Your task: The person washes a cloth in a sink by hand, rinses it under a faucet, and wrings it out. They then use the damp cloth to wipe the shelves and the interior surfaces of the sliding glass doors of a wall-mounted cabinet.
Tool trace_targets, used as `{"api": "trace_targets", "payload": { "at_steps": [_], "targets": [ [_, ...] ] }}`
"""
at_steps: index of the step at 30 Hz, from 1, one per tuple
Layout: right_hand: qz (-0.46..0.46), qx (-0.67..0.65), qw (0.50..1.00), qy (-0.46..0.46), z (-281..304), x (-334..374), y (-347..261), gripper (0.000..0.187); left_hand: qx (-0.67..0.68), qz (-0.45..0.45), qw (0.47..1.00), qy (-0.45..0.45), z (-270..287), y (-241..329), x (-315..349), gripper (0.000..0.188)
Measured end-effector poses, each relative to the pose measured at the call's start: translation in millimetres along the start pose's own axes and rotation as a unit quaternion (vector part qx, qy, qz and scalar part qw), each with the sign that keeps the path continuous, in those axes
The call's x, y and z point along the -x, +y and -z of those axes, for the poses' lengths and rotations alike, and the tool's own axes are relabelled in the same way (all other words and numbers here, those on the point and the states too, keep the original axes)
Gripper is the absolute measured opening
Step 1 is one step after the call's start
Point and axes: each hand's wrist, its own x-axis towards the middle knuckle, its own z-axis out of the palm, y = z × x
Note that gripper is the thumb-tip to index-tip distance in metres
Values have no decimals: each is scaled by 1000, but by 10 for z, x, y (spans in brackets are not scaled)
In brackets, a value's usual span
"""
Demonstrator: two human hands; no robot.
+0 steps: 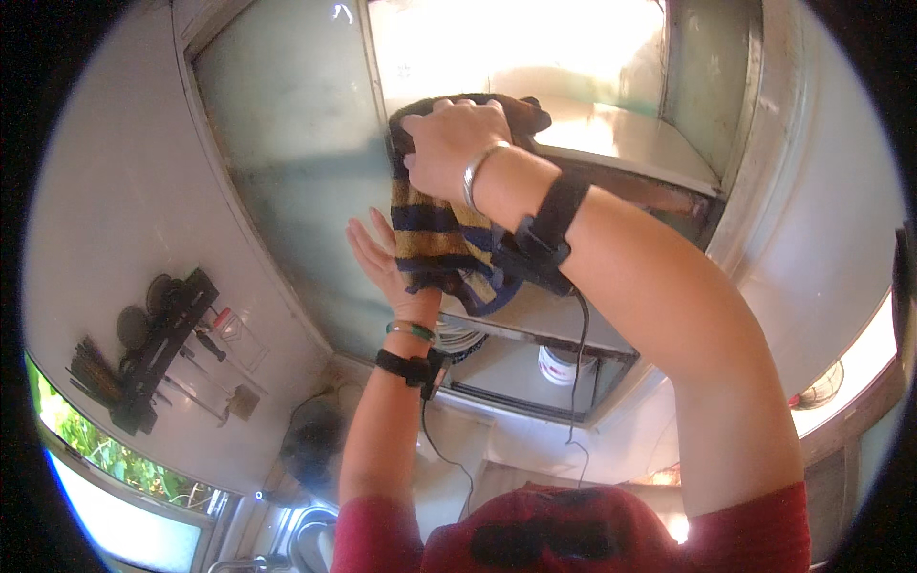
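My right hand (pixel 454 148), a silver bangle at its wrist, is bent over a striped towel (pixel 430 239) in tan, dark blue and black. The towel lies bunched at the edge of a frosted glass panel (pixel 296 181), beside the cabinet opening, and its lower part hangs down. My left hand (pixel 382 263) is lower and to the left, fingers stretched out against or close to the glass; contact cannot be made out. Part of that hand is behind the hanging towel, and a green bracelet circles its wrist.
Right of the towel is a bright cabinet shelf (pixel 621 143). Lower down, a compartment holds stacked plates (pixel 460 339) and a white container (pixel 557 365). Utensils hang from a dark wall rack (pixel 172 349) at left. Thin cables run from both wrist straps.
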Motion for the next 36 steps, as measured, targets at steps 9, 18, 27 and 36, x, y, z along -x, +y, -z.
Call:
{"api": "trace_targets", "payload": {
  "at_steps": [9,18,27,36],
  "targets": [
    [34,39,994,92,91,733,806,34,-65,-19,996,-60,181,23,-50,89],
    [-31,122,988,94,410,1319,1198,37,-34,-16,998,-47,101,110,-18,79],
    [-3,42,996,73,-49,209,98,22,145,21,989,-12,-58,-56,3,84],
    [-6,53,991,120,72,764,777,25,-42,-3,998,-54,141,96,-41,83]
  ]
}}
